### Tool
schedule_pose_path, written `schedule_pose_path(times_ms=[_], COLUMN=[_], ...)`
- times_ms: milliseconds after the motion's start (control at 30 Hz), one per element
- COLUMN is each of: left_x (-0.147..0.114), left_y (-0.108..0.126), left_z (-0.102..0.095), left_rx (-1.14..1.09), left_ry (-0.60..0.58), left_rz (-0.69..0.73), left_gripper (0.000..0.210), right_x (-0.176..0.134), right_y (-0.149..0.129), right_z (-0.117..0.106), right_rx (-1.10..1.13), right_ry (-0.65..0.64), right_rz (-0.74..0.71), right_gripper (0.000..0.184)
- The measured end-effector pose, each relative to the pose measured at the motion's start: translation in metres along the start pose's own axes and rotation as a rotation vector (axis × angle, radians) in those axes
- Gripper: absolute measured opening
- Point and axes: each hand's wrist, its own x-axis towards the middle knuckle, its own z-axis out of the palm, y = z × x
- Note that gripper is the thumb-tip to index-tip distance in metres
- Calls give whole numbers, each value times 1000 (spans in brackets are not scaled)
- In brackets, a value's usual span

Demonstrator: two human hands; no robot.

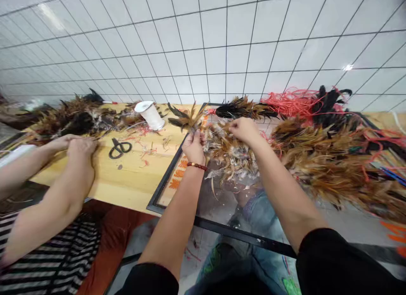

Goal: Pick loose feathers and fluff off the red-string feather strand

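Observation:
My left hand (194, 149), with a beaded bracelet at the wrist, is closed round the base of a small fan of brown and black feathers (187, 118). The feather tips point up and away from me. To its right, my right hand (245, 130) has its fingers pinched together over a pile of loose brown and whitish feathers (236, 157). What those fingertips hold, if anything, is too small to make out. The pile lies on a glass tabletop (218, 202) with a black frame.
Beside me, a co-worker's hands (80, 144) rest near another feather heap (72, 117). Black scissors (119, 147) and a white spool (150, 115) are on the wooden table (127, 180). Red string (292, 103) and large feather bundles (326, 159) lie right. A tiled wall (215, 45) stands behind.

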Motion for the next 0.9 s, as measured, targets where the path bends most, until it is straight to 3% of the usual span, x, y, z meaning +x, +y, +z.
schedule_pose_path(times_ms=[167,233,333,533,733,900], left_x=[-11,-16,-21,-21,-24,-26], left_y=[9,12,13,12,12,15], left_z=[1,2,3,0,-3,-1], left_rx=[-114,-142,-131,-86,25,13], left_ry=[-261,-364,-404,-457,-621,-618], left_rz=[-302,-406,-427,-432,-620,-601], left_gripper=[11,11,10,8,11,10], right_x=[-4,-8,-16,-18,-14,-18], right_y=[5,4,1,-4,-6,-7], right_z=[-36,-40,-38,-29,-12,-20], right_rx=[613,874,1062,1031,692,590], right_ry=[43,-6,-63,-22,166,155], right_rz=[-17,35,101,73,-62,-72], right_gripper=[17,11,13,11,12,19])
